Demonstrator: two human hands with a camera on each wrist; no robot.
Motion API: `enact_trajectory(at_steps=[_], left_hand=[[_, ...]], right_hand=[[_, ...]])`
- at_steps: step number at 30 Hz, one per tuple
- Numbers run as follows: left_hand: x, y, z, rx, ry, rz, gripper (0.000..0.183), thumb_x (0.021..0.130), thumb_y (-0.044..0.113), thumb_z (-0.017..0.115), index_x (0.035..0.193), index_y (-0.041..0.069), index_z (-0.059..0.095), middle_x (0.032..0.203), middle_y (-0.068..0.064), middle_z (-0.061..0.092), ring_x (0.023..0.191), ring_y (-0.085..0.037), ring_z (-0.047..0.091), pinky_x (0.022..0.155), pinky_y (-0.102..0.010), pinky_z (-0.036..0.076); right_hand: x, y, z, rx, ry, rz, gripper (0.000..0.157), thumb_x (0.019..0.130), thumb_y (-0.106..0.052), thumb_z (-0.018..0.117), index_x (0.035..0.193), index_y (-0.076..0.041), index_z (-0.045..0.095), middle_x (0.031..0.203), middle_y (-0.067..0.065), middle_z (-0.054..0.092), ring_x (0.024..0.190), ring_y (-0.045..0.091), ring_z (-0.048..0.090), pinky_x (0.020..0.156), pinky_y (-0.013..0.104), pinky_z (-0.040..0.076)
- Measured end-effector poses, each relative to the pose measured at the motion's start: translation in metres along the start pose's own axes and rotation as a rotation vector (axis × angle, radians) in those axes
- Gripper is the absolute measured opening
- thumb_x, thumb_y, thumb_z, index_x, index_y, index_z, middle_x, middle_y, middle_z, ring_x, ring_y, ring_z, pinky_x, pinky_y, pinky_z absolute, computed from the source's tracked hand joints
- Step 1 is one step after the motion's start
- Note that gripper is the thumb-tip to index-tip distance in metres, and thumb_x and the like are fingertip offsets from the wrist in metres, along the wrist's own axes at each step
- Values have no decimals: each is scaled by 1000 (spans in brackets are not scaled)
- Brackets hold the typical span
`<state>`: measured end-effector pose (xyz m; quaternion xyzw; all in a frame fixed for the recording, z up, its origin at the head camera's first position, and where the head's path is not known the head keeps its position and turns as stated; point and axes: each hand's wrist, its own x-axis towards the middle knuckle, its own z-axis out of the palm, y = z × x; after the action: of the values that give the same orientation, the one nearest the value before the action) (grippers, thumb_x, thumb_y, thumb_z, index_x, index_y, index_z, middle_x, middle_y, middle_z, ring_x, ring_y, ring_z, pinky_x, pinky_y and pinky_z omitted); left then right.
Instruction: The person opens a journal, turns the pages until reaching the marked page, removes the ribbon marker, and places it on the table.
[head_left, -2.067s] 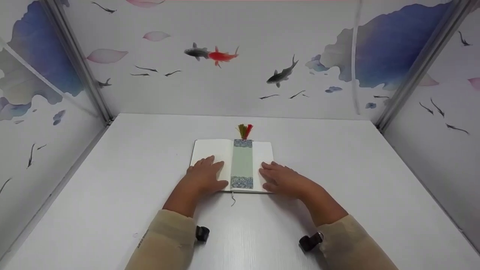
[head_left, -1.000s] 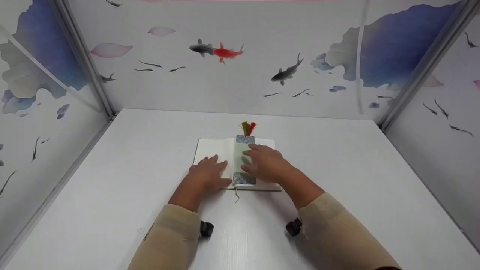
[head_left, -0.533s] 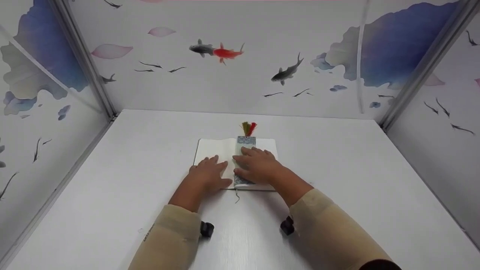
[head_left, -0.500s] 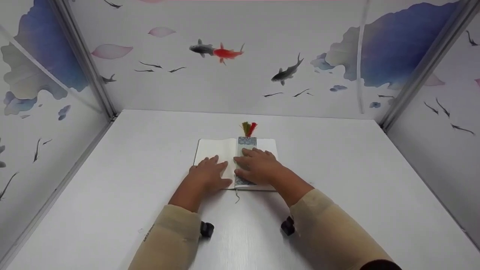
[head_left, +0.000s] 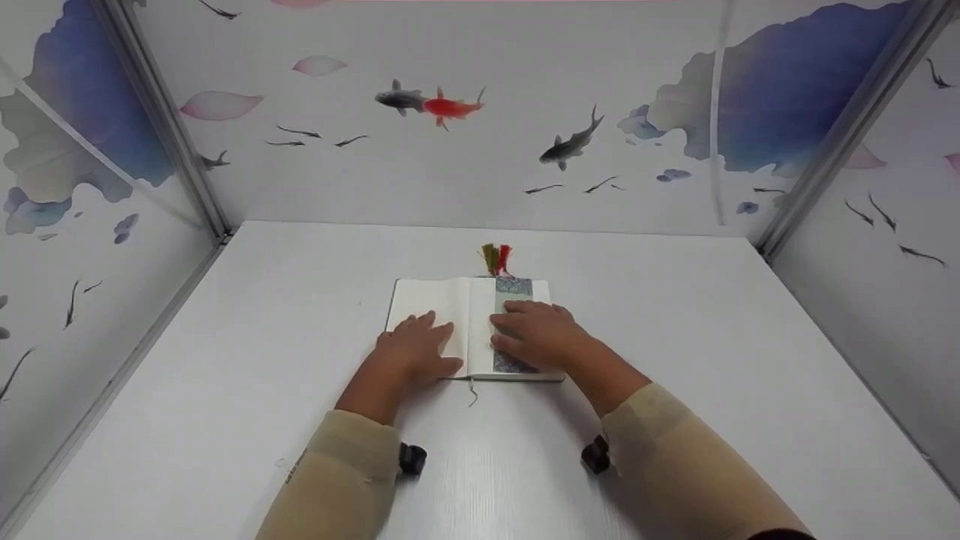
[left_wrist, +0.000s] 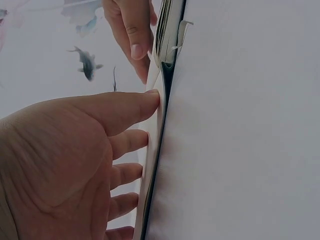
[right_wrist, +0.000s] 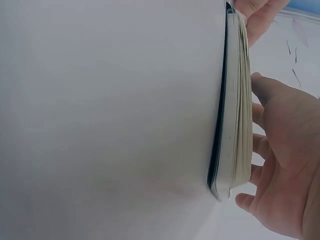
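Note:
An open notebook (head_left: 480, 330) with blank cream pages lies in the middle of the table. On its right page is a pale green bookmark (head_left: 514, 286) with blue patterned ends, and its olive and red tassels (head_left: 496, 259) stick out past the top edge. My left hand (head_left: 412, 349) rests on the left page with fingers spread; in the left wrist view its fingertips touch the page near the dark cover (left_wrist: 159, 140). My right hand (head_left: 540, 334) lies over the bookmark, fingers extended, hiding its middle. The right wrist view shows the thick page block (right_wrist: 237, 110) under those fingers.
The white table (head_left: 300, 300) spreads around the notebook. Behind and at the sides stand white panels (head_left: 480, 180) printed with fish and petals, joined by metal posts. A thin ribbon (head_left: 472, 392) hangs off the notebook's near edge.
My right hand moved from the right page's edge onto the bookmark, then slid right. The bookmark shifted with it from the centre fold onto the right page. My left hand stayed in place.

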<state>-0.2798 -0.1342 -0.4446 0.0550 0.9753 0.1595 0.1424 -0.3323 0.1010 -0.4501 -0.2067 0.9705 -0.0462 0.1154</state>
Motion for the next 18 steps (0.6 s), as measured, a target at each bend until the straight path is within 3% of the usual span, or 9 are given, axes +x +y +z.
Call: enact_trajectory(at_steps=[7, 11, 14, 18], left_hand=[[0, -3, 1, -2, 8, 5, 75, 102, 55, 64, 168, 27, 39, 180, -8, 25, 169, -36, 17, 134, -65, 19], [1, -4, 2, -11, 8, 5, 75, 102, 54, 64, 168, 27, 39, 180, -8, 25, 169, -36, 16, 134, -65, 18], [2, -4, 2, -14, -1, 13, 75, 103, 54, 63, 168, 27, 38, 180, -8, 24, 169, -36, 15, 134, -65, 17], [3, -5, 2, -9, -15, 25, 75, 104, 53, 62, 169, 26, 36, 181, -9, 22, 169, -36, 14, 134, -65, 16]], right_hand=[[-1, 12, -4, 124, 85, 55, 43, 106, -53, 61, 143, -34, 71, 154, 1, 61, 148, 30, 54, 123, 59, 43], [-2, 16, -4, 182, 133, 77, 36, 104, -46, 68, 135, -28, 77, 147, 3, 66, 144, 30, 57, 122, 54, 47], [-3, 18, -4, 221, 147, 124, 40, 101, -45, 71, 136, -27, 76, 151, 5, 63, 149, 32, 53, 124, 56, 44], [-5, 19, -5, 284, 156, 211, 58, 96, -50, 76, 148, -25, 66, 161, 10, 52, 153, 37, 46, 123, 59, 44]])
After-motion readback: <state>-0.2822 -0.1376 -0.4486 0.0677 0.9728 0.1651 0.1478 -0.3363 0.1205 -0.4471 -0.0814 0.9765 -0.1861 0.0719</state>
